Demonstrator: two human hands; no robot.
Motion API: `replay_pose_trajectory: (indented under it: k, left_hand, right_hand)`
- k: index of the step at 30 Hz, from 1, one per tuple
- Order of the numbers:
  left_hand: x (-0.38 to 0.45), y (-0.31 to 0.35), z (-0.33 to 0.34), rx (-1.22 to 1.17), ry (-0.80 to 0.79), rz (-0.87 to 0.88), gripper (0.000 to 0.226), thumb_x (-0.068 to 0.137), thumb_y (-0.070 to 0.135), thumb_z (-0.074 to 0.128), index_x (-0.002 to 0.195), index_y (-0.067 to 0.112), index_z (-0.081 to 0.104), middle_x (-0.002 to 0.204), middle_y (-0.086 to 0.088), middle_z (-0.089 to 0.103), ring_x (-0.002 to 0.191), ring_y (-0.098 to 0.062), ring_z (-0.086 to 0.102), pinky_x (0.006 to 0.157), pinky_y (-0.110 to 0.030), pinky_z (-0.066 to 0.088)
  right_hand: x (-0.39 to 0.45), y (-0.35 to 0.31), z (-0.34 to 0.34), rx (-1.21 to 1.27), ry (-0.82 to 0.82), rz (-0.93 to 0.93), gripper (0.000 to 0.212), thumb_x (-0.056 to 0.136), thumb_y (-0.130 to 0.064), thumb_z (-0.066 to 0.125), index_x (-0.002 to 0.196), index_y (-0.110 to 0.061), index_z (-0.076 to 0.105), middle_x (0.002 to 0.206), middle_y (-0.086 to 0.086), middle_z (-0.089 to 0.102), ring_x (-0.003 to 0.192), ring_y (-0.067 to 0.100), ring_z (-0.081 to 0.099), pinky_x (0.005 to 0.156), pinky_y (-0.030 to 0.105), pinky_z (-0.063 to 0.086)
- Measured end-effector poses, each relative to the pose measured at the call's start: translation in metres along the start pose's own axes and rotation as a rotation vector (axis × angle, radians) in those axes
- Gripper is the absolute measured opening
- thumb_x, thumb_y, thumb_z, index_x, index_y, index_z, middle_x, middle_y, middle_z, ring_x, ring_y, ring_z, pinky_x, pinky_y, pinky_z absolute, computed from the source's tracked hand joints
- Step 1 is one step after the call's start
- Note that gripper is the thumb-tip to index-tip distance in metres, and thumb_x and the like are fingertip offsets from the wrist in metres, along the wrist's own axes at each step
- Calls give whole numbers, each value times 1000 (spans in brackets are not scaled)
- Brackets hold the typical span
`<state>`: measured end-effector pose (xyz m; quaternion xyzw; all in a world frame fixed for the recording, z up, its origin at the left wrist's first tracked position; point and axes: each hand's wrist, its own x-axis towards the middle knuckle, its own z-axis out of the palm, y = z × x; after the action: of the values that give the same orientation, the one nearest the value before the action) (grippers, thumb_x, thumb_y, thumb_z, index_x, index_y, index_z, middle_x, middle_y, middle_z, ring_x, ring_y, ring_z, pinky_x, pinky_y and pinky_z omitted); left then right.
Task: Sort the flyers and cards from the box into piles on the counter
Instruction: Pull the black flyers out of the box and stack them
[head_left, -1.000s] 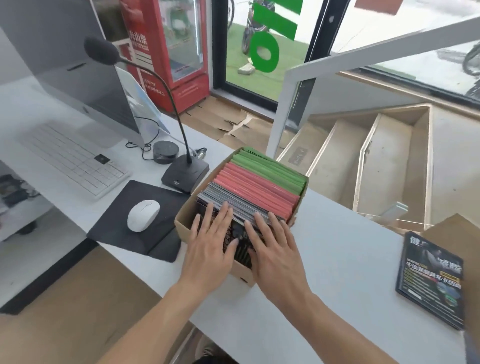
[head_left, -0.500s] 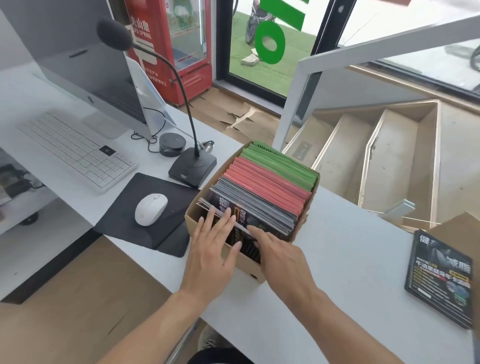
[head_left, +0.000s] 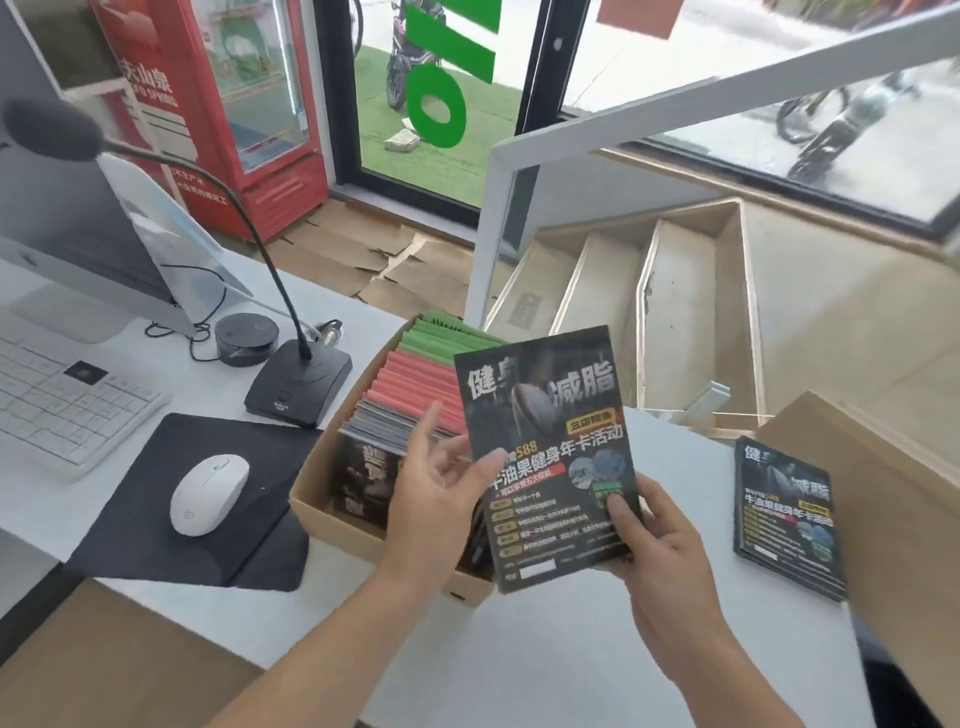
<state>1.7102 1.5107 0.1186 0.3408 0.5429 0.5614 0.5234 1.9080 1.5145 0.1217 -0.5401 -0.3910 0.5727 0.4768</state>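
A cardboard box (head_left: 332, 522) sits on the white counter (head_left: 519, 665), filled with upright dark flyers, red cards (head_left: 415, 374) and green cards (head_left: 441, 338). Above its near end I hold a stack of black flyers (head_left: 550, 447) with Chinese print. My right hand (head_left: 654, 540) grips its lower right corner, thumb on the face. My left hand (head_left: 441, 493) holds the left edge, thumb on the front and fingers behind. A pile of the same black flyers (head_left: 784, 514) lies on the counter at the right.
A black mouse pad (head_left: 156, 519) with a white mouse (head_left: 208, 491) lies left of the box. A gooseneck microphone base (head_left: 298, 384), a keyboard (head_left: 57, 400) and a monitor stand behind. A brown cardboard piece (head_left: 904, 519) lies at the far right edge.
Both hands were pressing into the dark flyers in the box. They have since lifted a stack of black flyers out and hold it upright above the box's near end.
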Motion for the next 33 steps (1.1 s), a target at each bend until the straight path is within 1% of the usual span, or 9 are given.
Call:
replay_pose_trajectory:
  k: [2, 5, 7, 10, 13, 17, 20, 28, 33]
  left_hand:
    - [7, -4, 24, -32, -111, -88, 25, 97, 21, 65, 120, 31, 62, 110, -2, 76, 98, -23, 74, 87, -47, 58]
    - [10, -14, 51, -44, -185, -92, 23, 100, 13, 61, 113, 31, 68, 108, 0, 77, 103, -24, 72, 95, -52, 55]
    - [10, -21, 66, -39, -272, -52, 26, 98, 6, 61, 117, 22, 68, 108, 1, 77, 105, -21, 71, 96, -44, 54]
    - [5, -39, 87, 28, -429, 31, 22, 94, 2, 66, 108, 17, 72, 94, 5, 77, 88, -9, 68, 81, -22, 51]
    - [-2, -58, 109, 31, -509, 19, 20, 90, 11, 69, 103, 26, 73, 100, 3, 76, 93, -11, 67, 83, -24, 52]
    - [-5, -75, 134, 111, -483, 31, 23, 98, 9, 63, 107, 29, 69, 102, 10, 76, 98, -8, 68, 83, -20, 50]
    - [-5, -85, 146, 187, -481, 39, 21, 99, 12, 61, 111, 27, 68, 102, 13, 74, 97, -3, 67, 79, -13, 47]
    - [-9, -89, 151, 196, -385, 79, 19, 94, 11, 69, 109, 22, 66, 103, 10, 75, 98, -6, 68, 81, -14, 49]
    - [-16, -93, 151, 216, -342, 78, 24, 94, 14, 69, 114, 27, 63, 106, 15, 73, 101, -1, 66, 80, -8, 45]
  right_hand:
    - [-4, 6, -14, 26, 29, 35, 20, 98, -7, 54, 114, -13, 65, 101, 12, 75, 82, 23, 70, 65, 38, 59]
    - [-12, 14, -38, -46, 78, 8, 21, 96, 3, 54, 108, -10, 64, 98, 8, 76, 88, 19, 70, 68, 23, 56]
    - [-15, 12, -52, -93, 129, -20, 24, 93, 9, 56, 108, -9, 62, 99, 6, 76, 94, 19, 70, 73, 21, 54]
    - [-20, 1, -70, -37, 253, -73, 28, 91, 10, 59, 112, -8, 62, 102, 6, 75, 94, 18, 69, 78, 28, 52]
    - [-19, -6, -89, 4, 343, -133, 34, 87, 14, 60, 112, -9, 63, 104, 5, 75, 95, 16, 69, 81, 30, 50]
    - [-13, 9, -109, -37, 356, -130, 33, 90, 10, 60, 118, -7, 62, 112, 6, 73, 105, 21, 68, 89, 33, 52]
    - [-7, 21, -122, -26, 375, -101, 31, 91, 9, 59, 117, -7, 61, 109, 2, 74, 101, 17, 67, 83, 27, 49]
    - [-2, 38, -145, -71, 250, -50, 30, 91, 14, 56, 110, -7, 65, 105, 3, 75, 97, 14, 69, 80, 25, 54]
    - [6, 51, -146, -75, 221, -28, 30, 91, 15, 55, 111, -6, 64, 106, 3, 74, 102, 17, 68, 95, 41, 54]
